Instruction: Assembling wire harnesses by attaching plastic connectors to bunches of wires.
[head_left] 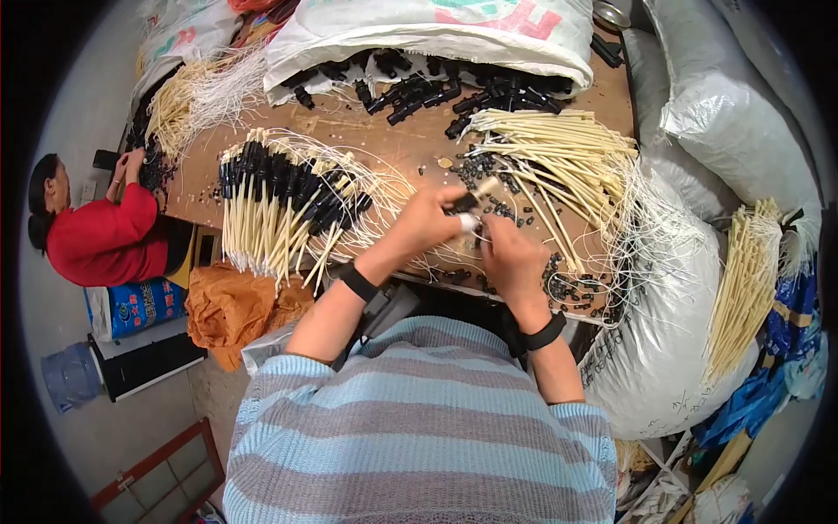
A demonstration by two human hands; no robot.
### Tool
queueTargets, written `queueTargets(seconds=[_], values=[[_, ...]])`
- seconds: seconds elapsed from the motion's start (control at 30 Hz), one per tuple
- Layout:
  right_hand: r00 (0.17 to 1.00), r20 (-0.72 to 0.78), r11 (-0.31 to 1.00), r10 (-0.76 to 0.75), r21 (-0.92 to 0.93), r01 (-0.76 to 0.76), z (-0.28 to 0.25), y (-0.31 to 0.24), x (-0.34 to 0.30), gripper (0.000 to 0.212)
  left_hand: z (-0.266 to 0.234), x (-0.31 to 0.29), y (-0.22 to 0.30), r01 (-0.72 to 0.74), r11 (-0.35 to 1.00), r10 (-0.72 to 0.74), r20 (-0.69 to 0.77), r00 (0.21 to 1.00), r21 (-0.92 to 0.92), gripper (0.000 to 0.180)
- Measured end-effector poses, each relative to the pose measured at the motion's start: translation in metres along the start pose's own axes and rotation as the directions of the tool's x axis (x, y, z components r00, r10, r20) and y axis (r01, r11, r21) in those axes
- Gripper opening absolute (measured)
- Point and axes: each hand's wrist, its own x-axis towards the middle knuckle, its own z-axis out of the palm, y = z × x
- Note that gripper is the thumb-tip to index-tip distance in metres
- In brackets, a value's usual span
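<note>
My left hand [426, 218] is closed on a short black plastic tube [463, 203] with a pale rod end poking out of it. A white wrap [469, 223] covers one of its fingertips. Close beside it, my right hand [515, 251] pinches with bent fingers; whatever lies between them is too small to make out. Under and around both hands lie small dark plastic pieces [502, 210] and thin white cords. To the left is a bundle of pale rods [262, 227] with black tubes [279, 175] on their upper ends. More pale rods [559, 144], without black tubes, lie to the right.
The brown tabletop [393, 140] ends just before my body. A white woven sack [436, 35] spills black tubes [419, 96] at the back. Full white sacks [663, 332] crowd the right side. A co-worker in a red top [105, 231] sits at the left, near an orange cloth bag [231, 306].
</note>
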Motion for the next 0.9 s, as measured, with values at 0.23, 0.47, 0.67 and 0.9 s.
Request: queueTargets(seconds=[0.23,0.47,0.67,0.9], values=[[0.975,0.165,0.824,0.15,0.525,-0.215,-0.001,0.006,-0.003,0.014,-0.006,-0.003,-0.009,-0.109,0.921,0.122,-0.011,0.992,0.374,0.033],[0.993,-0.01,0.928,0.122,0.356,-0.11,-0.001,0.002,0.004,0.013,-0.011,-0.009,-0.018,-0.288,0.661,0.367,0.036,0.929,0.693,0.04],[0.997,-0.024,0.929,0.071,0.365,-0.058,0.006,0.001,0.003,0.01,-0.005,-0.013,-0.01,-0.353,0.661,0.383,0.107,0.917,0.662,0.041],[0.979,0.205,0.843,-0.008,0.529,-0.104,-0.001,0.001,0.001,0.018,-0.003,-0.013,0.002,-0.256,0.725,0.137,0.23,0.963,0.64,0.041]])
